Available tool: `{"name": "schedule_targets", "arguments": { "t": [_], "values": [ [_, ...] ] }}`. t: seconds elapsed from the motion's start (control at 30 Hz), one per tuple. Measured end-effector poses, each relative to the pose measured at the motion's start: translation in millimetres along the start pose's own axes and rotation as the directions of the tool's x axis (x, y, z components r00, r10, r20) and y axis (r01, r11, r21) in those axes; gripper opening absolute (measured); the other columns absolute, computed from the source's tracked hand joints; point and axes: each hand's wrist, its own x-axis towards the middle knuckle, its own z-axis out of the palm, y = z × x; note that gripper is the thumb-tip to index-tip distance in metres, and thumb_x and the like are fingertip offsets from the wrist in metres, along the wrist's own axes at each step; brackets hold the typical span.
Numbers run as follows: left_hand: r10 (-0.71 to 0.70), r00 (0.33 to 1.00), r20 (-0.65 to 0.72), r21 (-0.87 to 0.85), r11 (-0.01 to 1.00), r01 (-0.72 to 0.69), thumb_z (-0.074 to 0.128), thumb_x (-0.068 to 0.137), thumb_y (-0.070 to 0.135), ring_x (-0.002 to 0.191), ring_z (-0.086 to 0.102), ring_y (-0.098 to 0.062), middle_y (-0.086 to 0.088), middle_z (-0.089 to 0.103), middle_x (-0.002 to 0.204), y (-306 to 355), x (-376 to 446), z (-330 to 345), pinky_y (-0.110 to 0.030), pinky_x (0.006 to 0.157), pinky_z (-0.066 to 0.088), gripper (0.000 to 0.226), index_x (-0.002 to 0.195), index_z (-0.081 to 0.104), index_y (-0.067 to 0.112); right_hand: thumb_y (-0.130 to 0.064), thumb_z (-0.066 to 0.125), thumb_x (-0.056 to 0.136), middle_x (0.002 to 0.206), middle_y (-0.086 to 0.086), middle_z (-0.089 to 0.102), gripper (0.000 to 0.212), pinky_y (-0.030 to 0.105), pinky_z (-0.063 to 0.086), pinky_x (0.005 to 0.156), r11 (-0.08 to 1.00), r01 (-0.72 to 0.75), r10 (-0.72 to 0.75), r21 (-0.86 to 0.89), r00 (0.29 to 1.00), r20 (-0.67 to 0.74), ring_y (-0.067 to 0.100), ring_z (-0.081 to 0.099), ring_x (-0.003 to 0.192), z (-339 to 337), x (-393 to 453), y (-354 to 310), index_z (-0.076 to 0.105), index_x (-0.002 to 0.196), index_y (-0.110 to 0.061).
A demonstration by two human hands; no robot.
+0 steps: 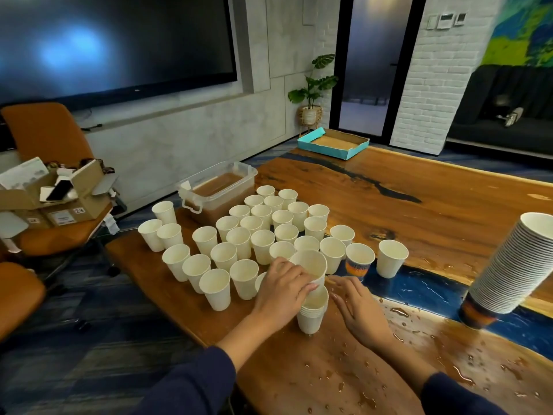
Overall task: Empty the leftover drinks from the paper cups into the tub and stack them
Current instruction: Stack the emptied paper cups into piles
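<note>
My left hand (281, 290) grips 1 thin paper cup (311, 265) by its wall, above the short stack (311, 314) just at 6 o'clock of the cluster. My right hand (357, 310) lies relaxed, empty. Light, crushable, probably wet: I squeeze gently.

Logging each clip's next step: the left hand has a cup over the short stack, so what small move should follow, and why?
Probably lower the cup straight down into the short stack. The left hand grips it tilted just above the stack's open rim, while the right hand lies open beside the stack, not holding it.
</note>
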Motion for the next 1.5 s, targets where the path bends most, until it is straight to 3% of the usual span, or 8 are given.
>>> {"name": "schedule_targets", "arguments": {
  "t": [0.13,0.5,0.63,0.7,0.8,0.97,1.2,1.5],
  "values": [
    [-0.019,0.966,0.258,-0.012,1.0,0.023,0.052,0.095,0.026,0.091,0.062,-0.022,-0.002,0.071,0.096,2.6,-5.5,21.0,-0.04,0.099,0.045,0.024,0.097,0.072,0.013,-0.043,0.037,0.096,0.135,-0.007,0.048,0.044,0.01,0.034,0.092,0.999,-0.05,0.05,0.01,0.999,0.007,0.003,0.047,0.117,-3.5,-5.6,0.3,0.042,0.137,-0.028],
    [-0.083,0.786,0.613,-0.031,0.991,0.129,0.035,0.104,0.031,0.131,0.039,-0.017,-0.001,0.055,0.133,0.2,-23.3,25.4,-0.04,0.121,0.004,0.033,0.127,0.056,0.018,-0.058,0.06,0.083,0.153,-0.01,0.026,0.083,0.026,0.026,0.112,0.997,-0.076,0.072,0.011,0.977,0.201,0.01,0.03,0.138,-2.1,-3.6,-16.8,0.014,0.148,-0.033],
    [-0.18,0.823,0.538,-0.288,0.879,0.38,0.036,0.103,0.039,0.139,0.013,-0.003,0.012,0.038,0.147,-7.7,-30.0,15.8,-0.035,0.119,0.006,0.037,0.137,0.046,0.029,-0.04,0.061,0.085,0.151,-0.007,0.028,0.071,0.027,0.023,0.113,0.999,0.027,-0.036,0.046,0.977,0.208,0.002,0.025,0.13,-7.8,3.0,-20.4,0.019,0.143,-0.035],
    [-0.286,0.85,0.441,-0.293,0.85,0.438,0.041,0.102,0.034,0.139,0.02,-0.005,0.012,0.041,0.145,-18.7,-28.7,7.7,-0.03,0.116,0.017,0.036,0.137,0.046,0.028,-0.03,0.057,0.085,0.145,-0.006,0.036,0.059,0.021,0.022,0.105,0.996,0.045,-0.055,0.076,0.99,0.132,-0.002,0.026,0.12,-11.3,12.0,-24.1,0.033,0.139,-0.028],
    [-0.477,0.828,0.296,-0.124,0.84,0.528,0.048,0.099,0.026,0.133,0.035,-0.012,0.009,0.046,0.139,-44.5,-30.1,-2.7,-0.027,0.111,0.026,0.035,0.134,0.049,0.027,-0.013,0.055,0.09,0.131,-0.003,0.05,0.037,0.026,0.024,0.106,0.996,0.069,-0.069,-0.054,0.998,0.001,0.011,0.039,0.122,-13.0,35.9,-32.0,0.054,0.126,-0.023],
    [-0.69,0.684,0.235,0.24,0.724,0.647,0.054,0.094,0.036,0.135,0.033,-0.015,0.005,0.041,0.143,-87.1,-55.0,-12.0,-0.029,0.113,0.023,0.048,0.139,0.042,0.025,-0.023,0.046,0.097,0.121,-0.007,0.061,0.026,0.024,0.027,0.094,0.977,0.023,-0.029,-0.214,0.999,-0.026,0.013,0.048,0.112,-9.7,72.5,-59.4,0.064,0.116,-0.025],
    [-0.646,0.689,0.327,0.422,0.753,0.505,0.047,0.097,0.043,0.126,0.045,-0.013,0.006,0.055,0.133,-113.3,-86.7,-9.6,-0.031,0.113,0.019,0.043,0.135,0.05,0.023,-0.031,0.049,0.097,0.133,0.004,0.055,0.041,0.032,0.022,0.106,0.798,0.376,-0.242,-0.471,0.916,0.32,0.021,0.041,0.125,41.0,76.4,-108.1,0.054,0.133,-0.014],
    [-0.467,0.859,0.209,0.257,0.874,0.413,0.045,0.099,0.039,0.113,0.057,-0.011,0.004,0.067,0.119,-134.2,-77.1,-26.9,-0.035,0.117,0.013,0.033,0.12,0.064,0.022,-0.013,0.05,0.097,0.131,0.014,0.057,0.033,0.038,0.017,0.115,0.757,0.33,-0.113,-0.565,0.916,0.384,0.029,0.044,0.127,73.6,71.9,-111.7,0.057,0.129,-0.007]
  ]
}}
